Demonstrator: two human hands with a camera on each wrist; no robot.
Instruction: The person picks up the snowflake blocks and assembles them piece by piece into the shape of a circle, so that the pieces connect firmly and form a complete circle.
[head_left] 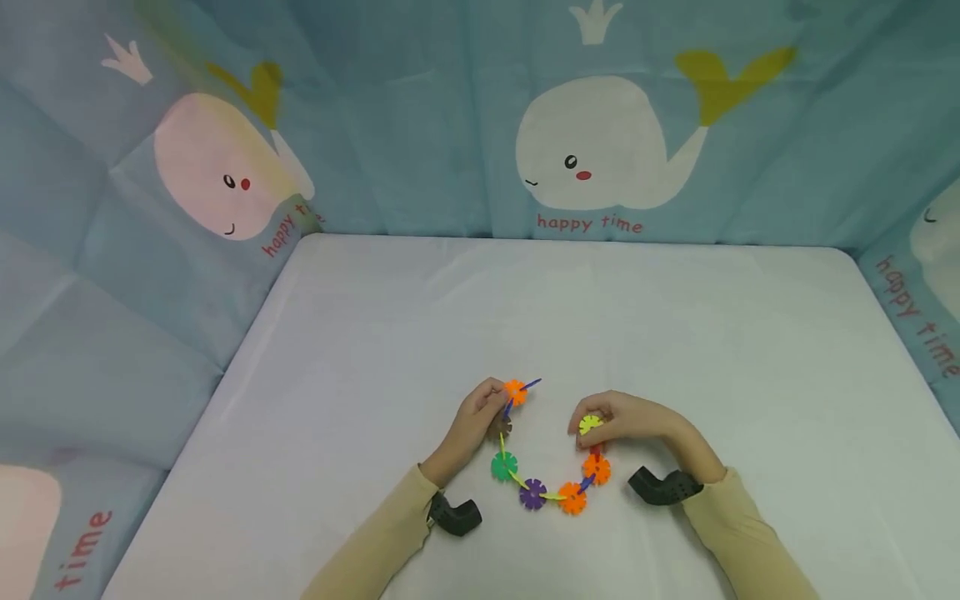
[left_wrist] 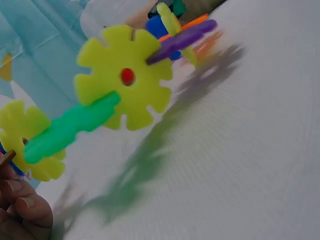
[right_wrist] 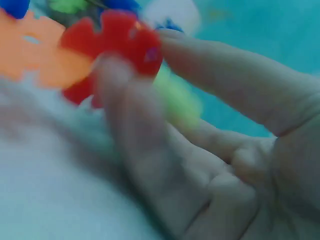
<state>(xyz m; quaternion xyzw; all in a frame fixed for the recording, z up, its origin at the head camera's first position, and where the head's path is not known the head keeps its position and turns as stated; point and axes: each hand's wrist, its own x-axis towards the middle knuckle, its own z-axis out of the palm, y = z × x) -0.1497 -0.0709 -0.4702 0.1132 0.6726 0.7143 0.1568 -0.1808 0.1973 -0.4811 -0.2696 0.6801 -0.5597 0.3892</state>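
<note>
A chain of interlocking plastic snowflake discs hangs in a U between the two hands. My left hand (head_left: pixel 480 408) pinches its left end at a brown disc (head_left: pixel 505 427), below an orange disc (head_left: pixel 515 392) with a blue disc slotted in its edge. Further along the chain come a green disc (head_left: pixel 504 466), a purple disc (head_left: pixel 532 494) and two more orange ones. At the other end my right hand (head_left: pixel 618 418) holds a yellow disc (head_left: pixel 591 423) joined to a red disc (right_wrist: pixel 110 45). Yellow discs (left_wrist: pixel 125 77) stand out large in the left wrist view.
A white table (head_left: pixel 360 333) lies under both hands. Blue curtains (head_left: pixel 420 125) printed with whales rise behind it and along both sides. Black wrist cameras (head_left: pixel 663 486) sit at both cuffs.
</note>
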